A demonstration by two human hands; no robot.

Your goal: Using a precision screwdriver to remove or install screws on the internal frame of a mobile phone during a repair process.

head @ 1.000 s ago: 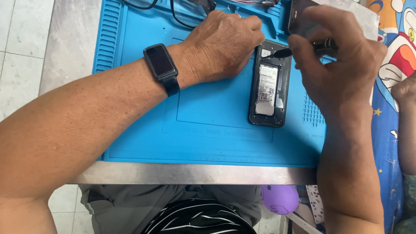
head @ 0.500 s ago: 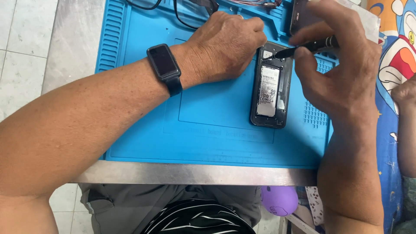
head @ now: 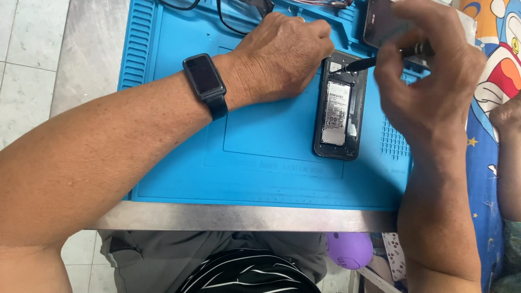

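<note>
Blue repair mat on counter, opened phone lying flat. Left hand curled, pinning phone's top-left edge; right hand pinching screwdriver, tip at upper corner. Best kept vertical, pressed lightly.

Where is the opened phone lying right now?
In the head view, the opened phone lies back-up on the right part of the blue mat, between the left hand and the right hand, whose screwdriver tip meets its top end.

opened phone on mat | left hand left | second phone behind
</note>
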